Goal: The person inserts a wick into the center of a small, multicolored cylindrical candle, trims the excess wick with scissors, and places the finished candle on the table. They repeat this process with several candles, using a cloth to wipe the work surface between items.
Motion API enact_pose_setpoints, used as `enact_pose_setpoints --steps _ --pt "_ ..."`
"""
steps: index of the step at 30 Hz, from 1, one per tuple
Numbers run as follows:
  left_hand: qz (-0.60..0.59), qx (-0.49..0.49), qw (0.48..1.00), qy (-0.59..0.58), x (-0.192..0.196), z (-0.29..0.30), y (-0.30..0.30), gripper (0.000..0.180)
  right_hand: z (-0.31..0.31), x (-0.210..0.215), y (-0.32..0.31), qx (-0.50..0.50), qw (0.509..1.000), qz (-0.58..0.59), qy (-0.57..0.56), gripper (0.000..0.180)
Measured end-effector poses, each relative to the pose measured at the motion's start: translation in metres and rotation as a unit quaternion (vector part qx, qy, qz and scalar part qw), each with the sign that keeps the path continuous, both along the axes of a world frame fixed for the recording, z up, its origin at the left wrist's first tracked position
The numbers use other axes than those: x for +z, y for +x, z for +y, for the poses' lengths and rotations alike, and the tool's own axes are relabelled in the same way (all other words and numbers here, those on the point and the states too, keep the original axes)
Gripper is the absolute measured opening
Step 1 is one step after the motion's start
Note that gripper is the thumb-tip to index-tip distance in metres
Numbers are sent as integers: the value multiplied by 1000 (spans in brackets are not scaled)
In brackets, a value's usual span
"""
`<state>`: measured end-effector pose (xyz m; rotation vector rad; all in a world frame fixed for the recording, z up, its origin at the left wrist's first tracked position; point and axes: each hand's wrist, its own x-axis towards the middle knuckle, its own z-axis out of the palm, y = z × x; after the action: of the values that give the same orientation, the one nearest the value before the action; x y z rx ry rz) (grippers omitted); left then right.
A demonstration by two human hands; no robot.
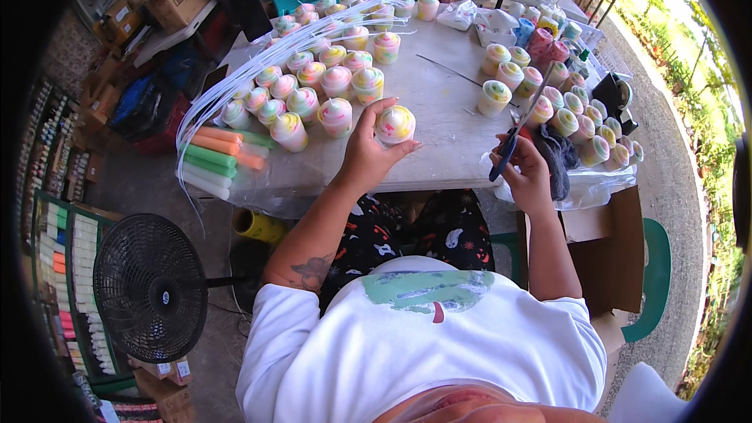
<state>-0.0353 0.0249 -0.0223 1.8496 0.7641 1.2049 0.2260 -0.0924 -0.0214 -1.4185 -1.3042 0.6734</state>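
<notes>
Here, near the worktop's [439, 102] front edge, the left hand [366, 153] has its fingers clamped around a swirled pastel candle [395, 124], probably solid, waxy-slick and dentable, best gripped round its sides, while the right hand [523, 168] grips blue-handled scissors [509, 141].

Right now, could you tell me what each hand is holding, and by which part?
The left hand grips a swirled candle around its side. The right hand holds blue-handled scissors by the handles.
</notes>
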Motion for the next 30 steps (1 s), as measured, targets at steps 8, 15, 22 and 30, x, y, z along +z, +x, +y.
enact_pose_setpoints --steps 8,15,22,30 --pt "148 181 953 191 -35 -14 -24 70 24 -25 -5 -50 928 -369 -14 37" --pt "218 315 894 233 -50 -16 -72 64 56 -34 -3 -90 866 -492 -7 33" --pt "159 329 899 242 -50 10 -61 85 93 -15 -22 -63 861 -490 -121 32" --pt "272 329 880 207 -41 18 -72 81 66 -5 -5 -69 873 -465 -130 39"
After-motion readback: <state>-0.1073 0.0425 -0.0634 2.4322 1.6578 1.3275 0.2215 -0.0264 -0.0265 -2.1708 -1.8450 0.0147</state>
